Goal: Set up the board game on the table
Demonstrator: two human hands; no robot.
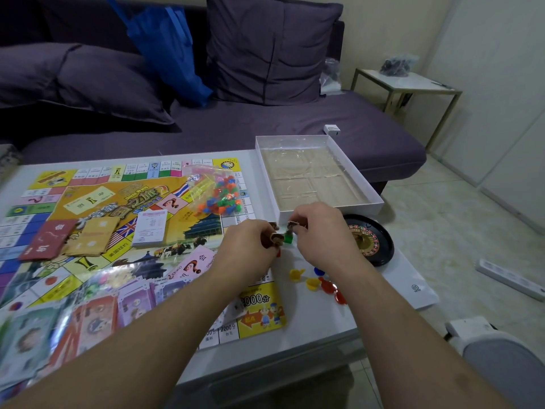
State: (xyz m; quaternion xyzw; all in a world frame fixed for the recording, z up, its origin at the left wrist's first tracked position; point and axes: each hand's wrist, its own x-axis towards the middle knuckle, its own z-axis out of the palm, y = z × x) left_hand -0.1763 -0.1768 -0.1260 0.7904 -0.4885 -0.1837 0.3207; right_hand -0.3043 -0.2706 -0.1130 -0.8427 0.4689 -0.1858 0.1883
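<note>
Big picture first: I've got the white table with the game board spread across its left side, and the open box sitting at the far right corner, black roulette wheel just beside it. Bag of coloured houses rests on the board, card decks and wrapped money nearer me.

Now the hands, meeting at the board's right edge. My left hand pinches a cardboard character pawn, fingers curled tight on it. My right hand pinches another small piece just above a green stand; the two hands almost touch.

Here's the hinge, as I judge it: the card stands roughly upright over the stand, so it goes straight down. Spare stands, yellow, red and blue, lie loose on the table just below my right wrist, so that hand is nearer.
</note>
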